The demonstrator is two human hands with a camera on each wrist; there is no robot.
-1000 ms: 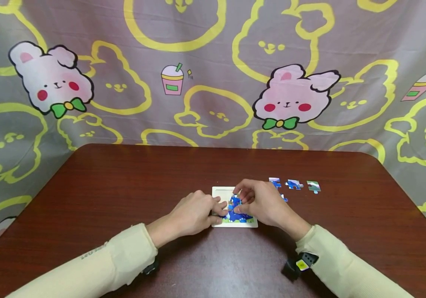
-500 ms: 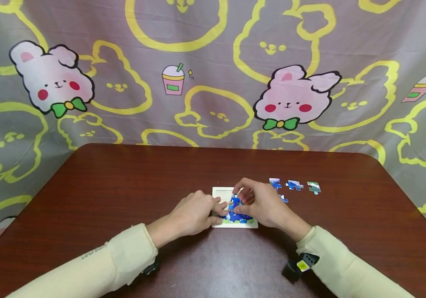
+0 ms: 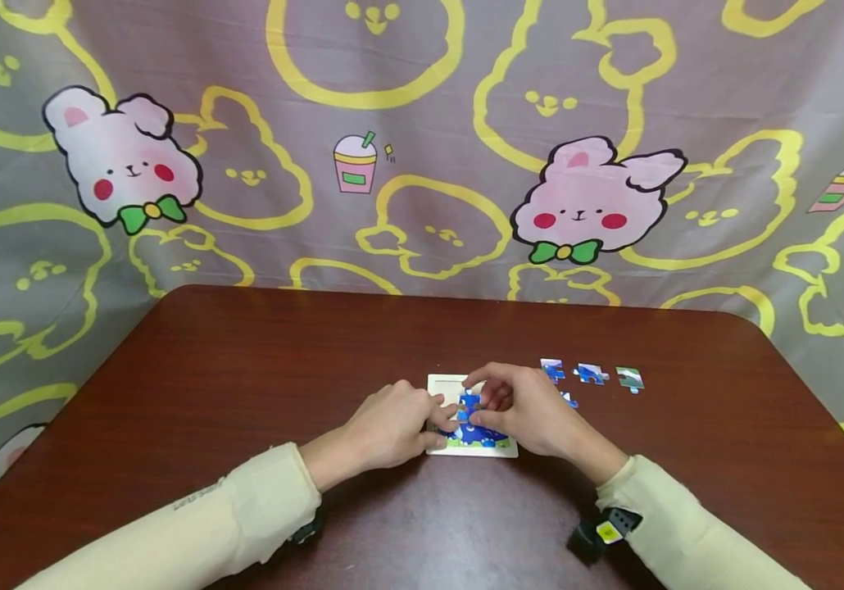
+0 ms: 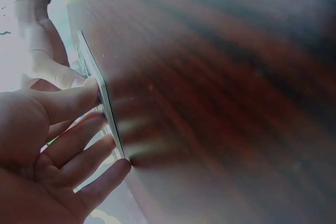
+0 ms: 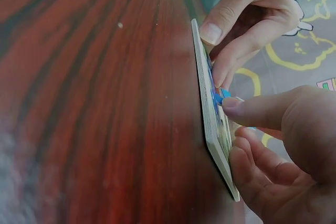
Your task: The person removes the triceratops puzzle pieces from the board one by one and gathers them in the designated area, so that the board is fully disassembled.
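A small white-framed puzzle tray [image 3: 438, 380] lies on the table between both hands. Joined blue and green pieces [image 3: 483, 441] fill its lower part, while bare board shows at the upper left. My right hand [image 3: 533, 410] pinches a blue puzzle piece [image 3: 469, 400] between thumb and fingers over the middle of the tray. In the right wrist view this piece [image 5: 226, 93] stands slightly tilted at the thumb tip. My left hand [image 3: 391, 426] rests its extended fingers on the tray's left side, fingertips beside the piece. The left thumb [image 5: 212, 32] lies at the near edge.
Loose puzzle pieces lie to the right of the tray: a blue and lilac one [image 3: 551, 369], a blue one [image 3: 591, 374] and a green one [image 3: 629, 378]. Another [image 3: 569, 400] is partly hidden behind the right hand. A patterned curtain [image 3: 437, 147] hangs behind the brown table [image 3: 282, 344].
The head view has shifted a little, so everything sits slightly lower and further right. Both hands stay almost still at the tray, the right one keeping its pinch on the blue piece.
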